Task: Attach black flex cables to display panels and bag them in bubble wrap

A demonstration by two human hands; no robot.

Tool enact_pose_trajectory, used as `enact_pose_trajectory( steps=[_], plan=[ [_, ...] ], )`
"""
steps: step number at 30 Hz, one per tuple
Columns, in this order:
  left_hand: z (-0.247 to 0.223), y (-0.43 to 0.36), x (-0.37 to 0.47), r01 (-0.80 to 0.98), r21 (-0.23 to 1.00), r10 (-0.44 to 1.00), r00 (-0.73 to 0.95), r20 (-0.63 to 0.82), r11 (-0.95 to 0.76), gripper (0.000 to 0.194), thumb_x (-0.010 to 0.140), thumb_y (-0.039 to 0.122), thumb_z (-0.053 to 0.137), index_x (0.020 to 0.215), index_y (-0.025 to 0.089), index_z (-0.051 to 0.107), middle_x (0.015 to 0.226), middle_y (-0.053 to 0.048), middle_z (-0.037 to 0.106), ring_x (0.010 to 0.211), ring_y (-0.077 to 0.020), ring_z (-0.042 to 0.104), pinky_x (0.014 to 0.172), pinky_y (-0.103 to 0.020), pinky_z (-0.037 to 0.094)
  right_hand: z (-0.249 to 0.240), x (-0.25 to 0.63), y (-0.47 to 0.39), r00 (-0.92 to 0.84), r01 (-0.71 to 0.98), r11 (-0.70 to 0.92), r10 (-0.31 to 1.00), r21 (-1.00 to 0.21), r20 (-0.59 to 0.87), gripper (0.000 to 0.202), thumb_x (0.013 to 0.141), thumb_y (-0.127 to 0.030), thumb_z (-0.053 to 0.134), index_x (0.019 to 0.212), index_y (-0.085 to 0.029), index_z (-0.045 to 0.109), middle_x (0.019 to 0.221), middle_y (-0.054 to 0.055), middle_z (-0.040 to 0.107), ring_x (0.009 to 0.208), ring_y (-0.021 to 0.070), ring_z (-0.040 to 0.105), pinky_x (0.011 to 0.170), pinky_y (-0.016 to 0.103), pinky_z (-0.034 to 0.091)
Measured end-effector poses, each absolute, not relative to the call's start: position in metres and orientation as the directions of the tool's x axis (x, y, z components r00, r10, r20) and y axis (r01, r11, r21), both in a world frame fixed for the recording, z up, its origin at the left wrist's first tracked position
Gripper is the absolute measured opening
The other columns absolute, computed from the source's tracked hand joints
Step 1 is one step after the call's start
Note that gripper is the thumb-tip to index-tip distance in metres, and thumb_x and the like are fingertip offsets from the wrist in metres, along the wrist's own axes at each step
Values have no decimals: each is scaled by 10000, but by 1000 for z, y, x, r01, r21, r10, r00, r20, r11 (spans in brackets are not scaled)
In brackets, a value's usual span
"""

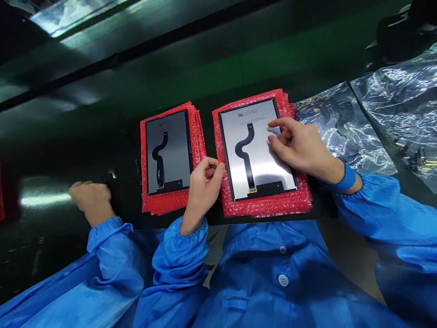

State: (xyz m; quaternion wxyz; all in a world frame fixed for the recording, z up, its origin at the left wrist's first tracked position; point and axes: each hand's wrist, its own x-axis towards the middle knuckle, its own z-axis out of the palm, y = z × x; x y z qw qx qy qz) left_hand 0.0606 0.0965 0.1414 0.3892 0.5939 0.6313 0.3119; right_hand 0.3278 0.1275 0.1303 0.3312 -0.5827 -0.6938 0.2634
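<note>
A display panel (259,150) with a silvery back and a black flex cable (241,148) lies face down on a stack of red bubble-wrap bags (269,207). My right hand (303,146) is over the panel's right side, holding nothing, its index finger and thumb apart. Beside the stack's left edge, my left hand (206,184) is closed with its fingers curled against the thumb; what is between them, if anything, is hidden. To the left, a second, darker-looking display panel (175,159) with a similar cable rests on another red bubble-wrap stack (164,205).
A co-worker's closed hand (92,198) rests on the dark table (68,159) at the left. Clear plastic bags (348,123) holding dark flex cables with gold contacts lie at the right. The table's front edge runs just below both stacks.
</note>
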Motion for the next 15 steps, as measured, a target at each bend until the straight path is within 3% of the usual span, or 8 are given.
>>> enact_pose_trajectory(
  steps=[2,4,6,8,11,15],
  plan=[
    [139,101,62,401,909,993,-17,-121,117,189,934,307,666,804,205,576,664,42,545,562,-106,487,532,-215,412,128,326,129,-102,651,199,979,-733,176,334,949,-327,606,1212,-135,677,641,-20,622,605,191,597,679,346,427],
    [139,107,66,252,957,990,-56,-131,141,177,926,319,670,831,214,563,704,37,577,596,-115,535,567,-220,461,132,323,132,-117,653,208,978,-728,175,335,951,-313,594,1218,-128,678,633,-18,623,591,188,594,670,340,424],
    [143,113,72,134,982,990,-66,-124,132,166,914,354,695,962,236,589,834,14,666,716,-151,646,665,-264,552,139,320,134,-130,640,215,977,-738,172,323,955,-307,578,1208,-134,682,617,-17,617,570,186,584,653,332,422],
    [152,118,79,88,990,994,4,-110,109,344,890,394,742,1174,263,600,1045,-30,730,937,-214,719,830,-347,610,145,318,132,-141,620,222,975,-753,171,303,962,-330,571,1181,-157,688,614,-11,619,555,187,579,627,324,419],
    [163,126,88,40,990,974,178,-139,134,610,883,440,756,1426,264,542,1365,-91,684,1278,-307,649,1098,-485,543,144,320,128,-125,600,216,976,-770,177,291,953,-387,589,1127,-179,695,593,-10,610,517,186,561,578,318,399],
    [161,142,78,-44,995,970,230,-82,94,769,892,437,728,1583,276,433,1562,-108,563,1454,-366,517,1233,-589,404,131,322,124,-79,529,191,981,-827,177,335,948,-433,583,1123,-169,691,554,-37,569,469,165,525,538,304,394]
  ],
)
